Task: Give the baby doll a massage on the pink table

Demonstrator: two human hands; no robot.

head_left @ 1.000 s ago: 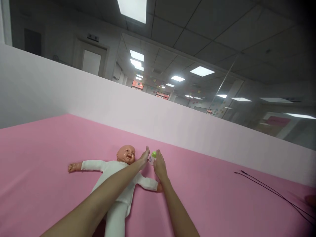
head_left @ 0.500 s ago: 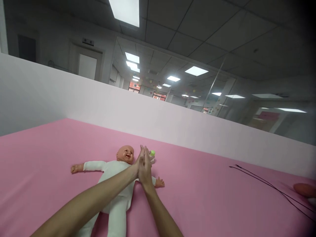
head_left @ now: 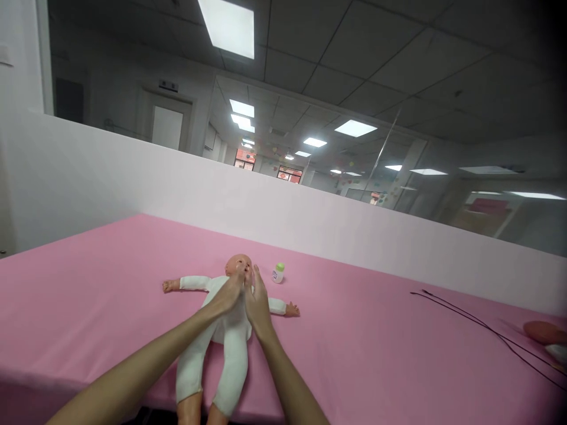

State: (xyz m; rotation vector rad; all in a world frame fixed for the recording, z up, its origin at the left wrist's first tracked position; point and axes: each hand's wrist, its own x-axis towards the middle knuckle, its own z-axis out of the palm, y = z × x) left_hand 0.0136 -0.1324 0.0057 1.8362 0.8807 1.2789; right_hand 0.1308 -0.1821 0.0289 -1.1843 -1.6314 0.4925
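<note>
**Doll face-up on pink surface, both hands at the face: hazards on record**

Item 1. Doll (head_left: pixel 221 321), white sleepsuit, supine on pink table cover (head_left: pixel 376 354); head toward 12 o'clock, legs toward 6 o'clock and overhanging the near edge, feet past it. Arms spread toward 9 and 3 o'clock.

Item 2. Left hand (head_left: pixel 227 297), fingers extended, tips touching the doll's face near the mouth. Nothing clasped.

Item 3. Right hand (head_left: pixel 257 304), flat and unclenched, just beside the left, fingertips close to the doll's cheek at its 3 o'clock side; contact there cannot be told. Hands near each other, gripping nothing.

Item 4. Small bottle (head_left: pixel 278 273), green cap, upright, at about 2 o'clock from the doll's head, apart from both hands.

Item 5. Black cable (head_left: pixel 478 330) and an orange object (head_left: pixel 543 332), well apart at 3 o'clock.

Risks, as judged:
- Slide toward 6 o'clock: legs unsupported, torso unheld; any push at the head likely to tip the balance.
- Bottle knocked over by a right-hand sweep toward 2 o'clock; light, narrow, probably quick to roll.
- Head turned aside under uneven fingertip pressure.
</note>
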